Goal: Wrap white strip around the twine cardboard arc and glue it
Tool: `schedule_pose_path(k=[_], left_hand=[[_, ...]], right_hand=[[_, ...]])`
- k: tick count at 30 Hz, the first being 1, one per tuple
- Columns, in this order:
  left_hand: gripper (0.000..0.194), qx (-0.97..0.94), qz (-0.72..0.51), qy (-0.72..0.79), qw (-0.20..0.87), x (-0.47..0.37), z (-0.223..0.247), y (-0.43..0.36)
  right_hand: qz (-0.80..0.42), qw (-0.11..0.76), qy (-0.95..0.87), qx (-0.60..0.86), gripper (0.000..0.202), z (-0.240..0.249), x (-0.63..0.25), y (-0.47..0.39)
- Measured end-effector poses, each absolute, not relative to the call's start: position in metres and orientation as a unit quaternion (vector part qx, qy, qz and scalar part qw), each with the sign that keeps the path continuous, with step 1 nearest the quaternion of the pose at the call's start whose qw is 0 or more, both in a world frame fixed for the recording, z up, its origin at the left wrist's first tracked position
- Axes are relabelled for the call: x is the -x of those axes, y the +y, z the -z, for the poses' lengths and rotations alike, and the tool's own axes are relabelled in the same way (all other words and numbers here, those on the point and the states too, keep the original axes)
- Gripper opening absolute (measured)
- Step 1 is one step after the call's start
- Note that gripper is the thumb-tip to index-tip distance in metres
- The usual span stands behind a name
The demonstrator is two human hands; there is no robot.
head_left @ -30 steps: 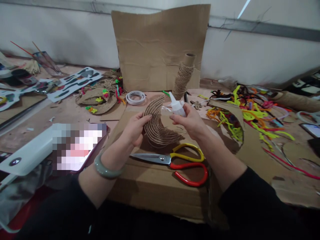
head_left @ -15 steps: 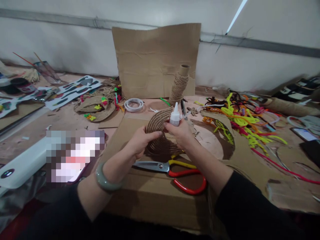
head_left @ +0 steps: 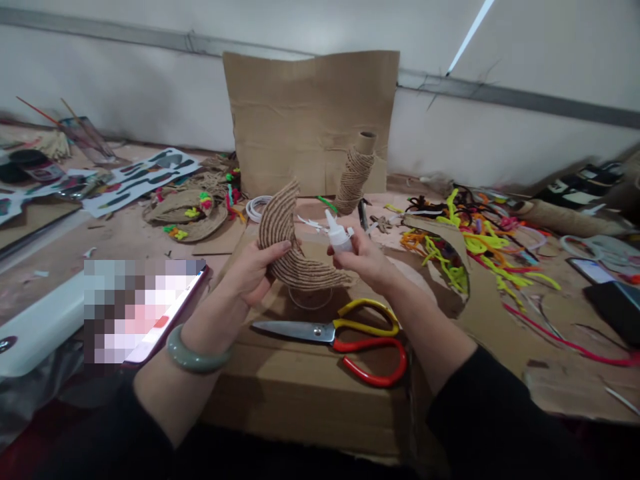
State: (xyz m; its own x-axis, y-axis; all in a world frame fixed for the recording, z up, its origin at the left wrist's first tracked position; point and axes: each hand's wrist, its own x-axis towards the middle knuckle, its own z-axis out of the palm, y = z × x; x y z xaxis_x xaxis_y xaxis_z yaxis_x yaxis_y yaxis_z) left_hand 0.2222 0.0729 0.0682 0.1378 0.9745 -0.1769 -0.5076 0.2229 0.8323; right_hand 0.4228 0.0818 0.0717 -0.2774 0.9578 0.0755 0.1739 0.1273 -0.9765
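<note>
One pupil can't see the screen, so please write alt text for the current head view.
A person's left hand holds a crescent of ribbed brown cord, and the right hand holds a white nozzle bottle beside it. Below lie scissors with yellow and red handles; behind stand a twine-wound tube and a cardboard sheet.

In the middle of the frame, the crescent (head_left: 280,230) looks rough and matt, all ridged, fibrous cord; the small bottle (head_left: 341,240) just right of it is smooth white plastic. Below, the scissors (head_left: 323,331) show shiny metal blades and glossy, plastic-looking handles. The bangle (head_left: 193,355) at lower left gleams like polished stone. Upper centre, the standing sheet (head_left: 300,120) is dull, creased cardboard.
</note>
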Motion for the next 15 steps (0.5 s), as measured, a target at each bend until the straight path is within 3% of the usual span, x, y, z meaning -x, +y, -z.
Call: schedule_pose_path(k=[5,15], left_hand=[[0.037,-0.337,-0.532,0.318,0.709,-0.216,-0.07,0.072],[0.022,-0.332,-0.552,0.318,0.696,-0.215,-0.075,0.072]], right_hand=[[-0.494,0.376,-0.676,0.397,0.037,-0.062,-0.418,0.084],[-0.662,0.359,-0.552,0.359,0.045,-0.041,-0.411,0.083]])
